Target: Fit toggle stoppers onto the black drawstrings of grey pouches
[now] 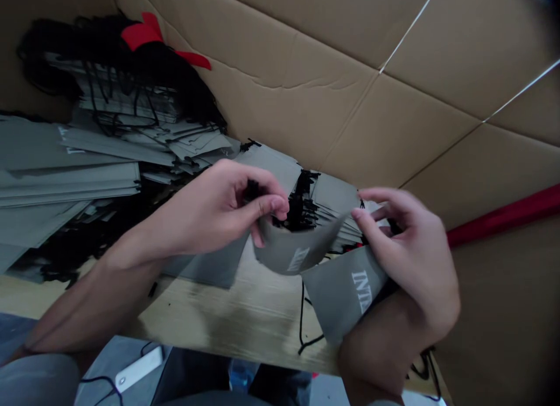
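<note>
My left hand (223,213) pinches the left end of a curved grey piece (301,248) with white lettering. Close to that piece's raised right corner is my right hand (406,242), its thumb and forefinger apart at the tips; its other fingers curl inward, partly hidden. A second grey lettered piece (341,289) lies beneath the right hand, its right side covered by the hand and wrist. A black cord (301,318) hangs down beside it onto the wooden table (210,318).
Stacks of grey pieces (70,181) with black cords fill the left side. Further stacks (335,193) stand behind my hands. A red strip (142,35) lies on the black cords. Cardboard walls (297,62) rise behind. A white device (139,369) is below the table edge.
</note>
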{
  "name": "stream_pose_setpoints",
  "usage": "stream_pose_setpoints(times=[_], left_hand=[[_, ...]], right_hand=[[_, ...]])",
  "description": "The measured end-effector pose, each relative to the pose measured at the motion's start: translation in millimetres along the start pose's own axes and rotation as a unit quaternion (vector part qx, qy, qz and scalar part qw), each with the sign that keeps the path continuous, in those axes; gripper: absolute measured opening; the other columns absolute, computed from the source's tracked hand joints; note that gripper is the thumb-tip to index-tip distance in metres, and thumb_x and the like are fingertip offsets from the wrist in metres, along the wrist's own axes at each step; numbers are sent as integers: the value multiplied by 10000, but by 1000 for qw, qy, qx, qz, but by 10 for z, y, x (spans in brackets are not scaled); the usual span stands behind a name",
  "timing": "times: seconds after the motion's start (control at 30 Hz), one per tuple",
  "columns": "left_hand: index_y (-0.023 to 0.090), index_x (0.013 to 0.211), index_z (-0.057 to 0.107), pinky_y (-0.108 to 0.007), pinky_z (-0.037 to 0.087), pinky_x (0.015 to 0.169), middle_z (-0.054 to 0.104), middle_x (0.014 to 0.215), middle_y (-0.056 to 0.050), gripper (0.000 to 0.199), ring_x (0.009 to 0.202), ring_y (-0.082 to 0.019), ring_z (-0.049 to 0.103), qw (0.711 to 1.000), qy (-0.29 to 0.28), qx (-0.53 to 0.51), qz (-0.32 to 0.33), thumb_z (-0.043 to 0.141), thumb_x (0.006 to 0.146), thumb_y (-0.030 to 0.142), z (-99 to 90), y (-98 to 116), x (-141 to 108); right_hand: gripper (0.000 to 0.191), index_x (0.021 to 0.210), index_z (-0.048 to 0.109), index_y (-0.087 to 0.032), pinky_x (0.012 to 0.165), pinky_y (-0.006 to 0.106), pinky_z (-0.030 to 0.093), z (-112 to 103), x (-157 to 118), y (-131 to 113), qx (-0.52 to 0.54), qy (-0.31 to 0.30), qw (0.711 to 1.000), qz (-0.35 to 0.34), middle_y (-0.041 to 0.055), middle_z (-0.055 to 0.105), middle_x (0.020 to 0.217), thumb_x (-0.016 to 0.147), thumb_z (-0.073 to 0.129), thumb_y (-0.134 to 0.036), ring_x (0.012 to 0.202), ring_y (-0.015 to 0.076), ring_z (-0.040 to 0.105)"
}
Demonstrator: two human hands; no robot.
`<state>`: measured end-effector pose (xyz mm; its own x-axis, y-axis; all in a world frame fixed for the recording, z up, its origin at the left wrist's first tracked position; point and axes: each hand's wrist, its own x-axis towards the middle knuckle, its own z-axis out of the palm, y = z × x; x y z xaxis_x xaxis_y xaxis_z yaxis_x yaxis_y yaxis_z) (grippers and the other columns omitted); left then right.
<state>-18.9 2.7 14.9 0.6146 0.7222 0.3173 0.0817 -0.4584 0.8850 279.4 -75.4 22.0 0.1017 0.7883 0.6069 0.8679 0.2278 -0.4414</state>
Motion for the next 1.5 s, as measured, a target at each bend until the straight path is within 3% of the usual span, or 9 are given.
stream_pose_setpoints(times=[0.1, 0.23, 0.33, 0.5, 0.63, 0.83, 1.1, 1.27, 1.5], left_hand=[[193, 1217, 707, -208, 688, 622, 833, 969, -37, 245, 782, -182, 846, 998, -59, 17, -16, 788, 1006, 287, 32, -100, 5], [227, 1250, 615, -284, 750, 943, 793, 1270, -69, 286, 1166, -208, 838, 993, -98, -58, -2, 738, 997, 175, 138, -180, 8], [213, 1133, 616, -255, 744, 917, 807, 1084, -37, 76, 1041, -164, 848, 990, -98, -101, -29, 609, 1079, 160, 175, -201, 35], [200, 1055, 697, -151, 685, 721, 831, 960, -10, 58, 878, -130, 822, 993, -101, -52, -34, 648, 1081, 185, 148, -179, 76], [206, 1054, 705, -185, 674, 707, 828, 912, -4, 33, 824, -142, 809, 998, -57, -35, -20, 683, 1062, 230, 160, -149, 80], [197, 956, 755, -243, 618, 712, 809, 915, -10, 74, 811, -147, 782, 999, 32, 0, 43, 742, 1017, 236, 197, -67, 55], [228, 936, 804, -274, 578, 654, 831, 926, -10, 70, 820, -164, 759, 989, 130, 46, 61, 798, 976, 284, 247, -74, 58], [243, 963, 810, -280, 608, 763, 857, 968, -4, 73, 854, -170, 774, 987, 115, 63, 88, 771, 1005, 288, 265, -37, 73], [244, 1063, 800, -277, 509, 631, 860, 953, 7, 91, 824, -175, 778, 987, 30, 122, 101, 712, 1048, 259, 189, 103, 143]], right_hand=[[344, 1288, 792, -249, 621, 318, 533, 53, -46, -128, 26, 67, 996, -61, 85, 749, 1229, 951, 859, -267, 838, 194, 694], [50, 1078, 793, -249, 653, 273, 542, 245, -62, -368, 156, -108, 978, -91, 7, 781, 960, 1043, 759, -237, 799, 156, 702], [168, 1043, 747, -229, 626, 279, 475, 395, -44, -403, 182, -153, 969, -70, -20, 728, 852, 1144, 648, -320, 693, 120, 615], [361, 1059, 684, -257, 626, 329, 398, 454, -30, -301, 215, -158, 964, 9, -35, 576, 773, 1224, 465, -491, 692, 145, 512], [92, 1060, 664, -253, 657, 313, 445, 410, -36, -324, 260, -208, 943, -6, -26, 627, 870, 1106, 650, -332, 759, 150, 556], [181, 876, 686, -239, 573, 279, 467, 448, -69, -422, 202, -93, 973, -62, -56, 654, 764, 950, 851, -234, 591, 103, 522], [73, 995, 821, -257, 640, 310, 580, 568, -92, -472, 169, -34, 984, -52, -9, 795, 871, 962, 795, -197, 664, 148, 664], [135, 1005, 835, -255, 695, 333, 629, 554, -101, -482, 170, -13, 984, -51, 5, 819, 899, 941, 785, -147, 725, 171, 729], [161, 976, 842, -253, 578, 294, 571, 422, -105, -476, 173, -8, 984, -33, -22, 787, 792, 905, 797, -116, 608, 135, 660]])
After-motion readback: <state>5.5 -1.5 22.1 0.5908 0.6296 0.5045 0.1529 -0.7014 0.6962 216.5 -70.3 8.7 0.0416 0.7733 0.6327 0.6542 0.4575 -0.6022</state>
